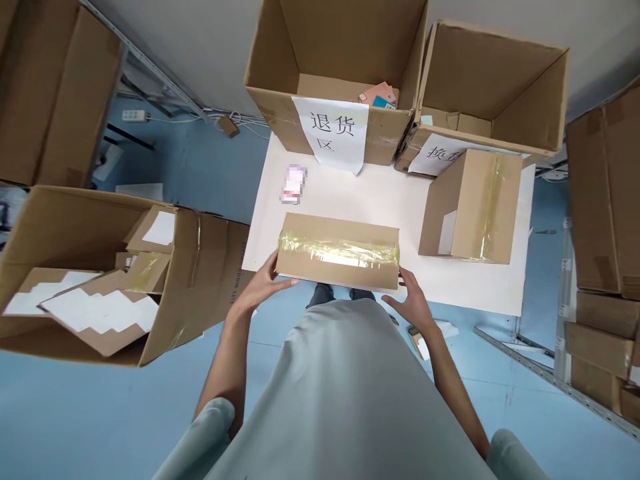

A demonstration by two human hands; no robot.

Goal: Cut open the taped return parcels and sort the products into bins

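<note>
A long cardboard box [340, 273] with shiny yellowish tape along its top lies across the front edge of the white table [380, 197]. My left hand [263, 287] grips its left end, fingers at the side and thumb stretched along the front. At the opposite end my right hand [411, 299] holds the box's right side, its fingertips against the cardboard and its thumb spread toward me. The undersides of the box and some fingertips are hidden. To the right, a taller taped carton [493, 207] with a white label stands on the table.
Two large open cartons, one signed in front [270, 110] and one beside it [540, 107], stand at the table's back. A small pixelated item [294, 184] lies on the table. On the left is an open carton [200, 287] of labelled boxes; stacked boxes [600, 333] are at right.
</note>
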